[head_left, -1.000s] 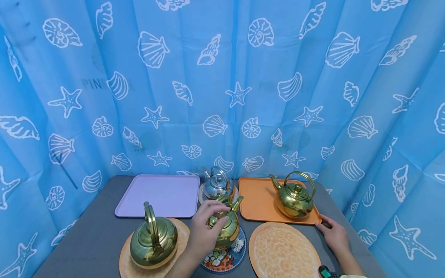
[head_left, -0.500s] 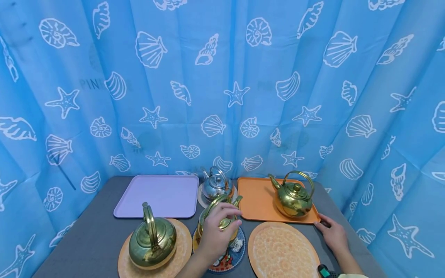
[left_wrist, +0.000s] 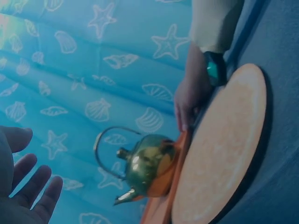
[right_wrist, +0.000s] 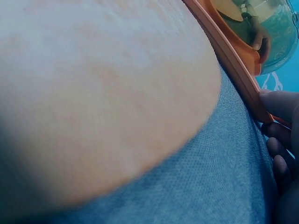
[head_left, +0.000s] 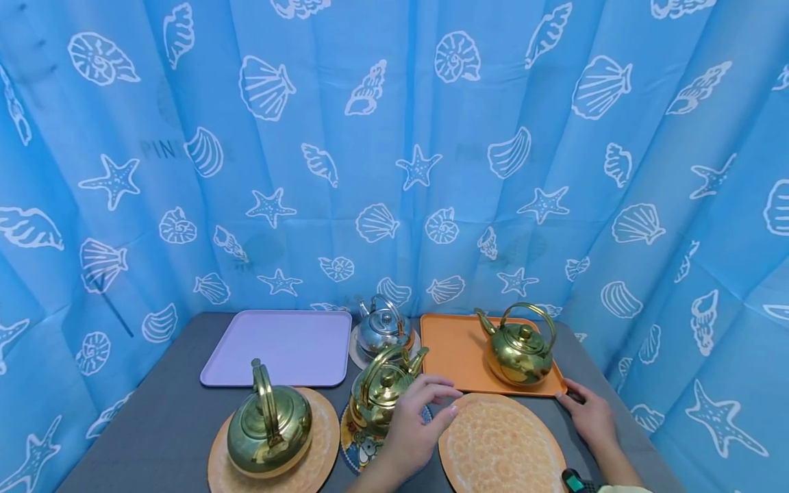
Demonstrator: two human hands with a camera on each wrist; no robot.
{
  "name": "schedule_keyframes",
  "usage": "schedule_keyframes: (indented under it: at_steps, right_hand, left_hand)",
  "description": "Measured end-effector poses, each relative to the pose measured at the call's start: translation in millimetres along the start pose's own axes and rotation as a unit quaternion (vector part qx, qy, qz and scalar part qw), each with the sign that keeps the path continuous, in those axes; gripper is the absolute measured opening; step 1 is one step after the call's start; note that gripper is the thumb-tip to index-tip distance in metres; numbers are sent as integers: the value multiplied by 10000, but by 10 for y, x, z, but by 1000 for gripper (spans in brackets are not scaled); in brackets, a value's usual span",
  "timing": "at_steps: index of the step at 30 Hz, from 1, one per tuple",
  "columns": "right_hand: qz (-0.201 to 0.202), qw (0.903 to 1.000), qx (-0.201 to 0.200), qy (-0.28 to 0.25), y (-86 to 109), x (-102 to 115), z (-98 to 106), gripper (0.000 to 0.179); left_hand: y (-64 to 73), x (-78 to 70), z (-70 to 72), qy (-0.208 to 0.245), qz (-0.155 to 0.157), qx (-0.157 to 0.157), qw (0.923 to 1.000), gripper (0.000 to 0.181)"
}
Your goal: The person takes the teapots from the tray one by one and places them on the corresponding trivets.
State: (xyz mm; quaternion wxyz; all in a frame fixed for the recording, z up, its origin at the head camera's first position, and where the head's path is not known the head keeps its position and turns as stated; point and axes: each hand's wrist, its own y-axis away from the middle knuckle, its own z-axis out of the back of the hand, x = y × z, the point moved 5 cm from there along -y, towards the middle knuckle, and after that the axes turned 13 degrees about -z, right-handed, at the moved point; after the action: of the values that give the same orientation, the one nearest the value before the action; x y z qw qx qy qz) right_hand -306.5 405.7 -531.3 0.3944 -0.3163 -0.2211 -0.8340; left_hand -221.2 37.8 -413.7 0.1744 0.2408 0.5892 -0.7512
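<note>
In the head view my left hand (head_left: 419, 424) hovers with relaxed fingers and holds nothing, between a gold teapot (head_left: 382, 397) and a round tan placemat (head_left: 502, 445). That teapot stands on a patterned round mat (head_left: 357, 448), partly hidden by the hand. My right hand (head_left: 588, 414) pinches the near right corner of the orange tray (head_left: 453, 363); in the right wrist view the thumb (right_wrist: 280, 102) lies on the rim, other fingers below it. Another gold teapot (head_left: 520, 352) stands on that tray's right half, spout to the left. The left wrist view shows the left hand's spread fingers (left_wrist: 44, 196).
A silver teapot (head_left: 383, 330) sits on a pale round mat behind the middle gold one. At the back left lies a lilac tray (head_left: 280, 349). A larger gold teapot (head_left: 269, 428) rests on a second tan placemat (head_left: 323, 418). Behind the grey table hangs a blue shell-print curtain (head_left: 394, 171).
My left hand has moved right, away from the middle gold teapot, uncovering its lid and handle. That teapot has shifted left on its mat. The right hand stays at the tray corner.
</note>
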Motion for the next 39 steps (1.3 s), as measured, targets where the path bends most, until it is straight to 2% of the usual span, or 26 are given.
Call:
schedule_keyframes:
  at_steps: [4,7,12,21,25,34,39]
  right_hand:
    - [-11,10000,-5,22,-12,5,-2,48]
    - [-41,10000,20,18,-10,2,1,48]
    - [-30,10000,21,28,-7,5,10,48]
    - [45,10000,13,15,2,4,11,48]
    - [39,10000,9,4,7,9,0,48]
    - [24,10000,-1,-9,1,-1,-13,47]
    - [45,10000,-22,-18,11,-7,-5,47]
  left_hand:
    - [28,55,-128,-33,-321,36,9995,15]
    - [60,131,-217,51,-355,53,9993,17]
    - [121,296,-355,89,-37,153,9998,18]
    - [153,555,-522,-243,519,295,9979,17]
    - [169,656,-559,-159,762,235,9967,19]
    - [228,866,-593,-8,1104,169,9937,20]
    - [249,938,-612,-64,1195,176,9927,19]
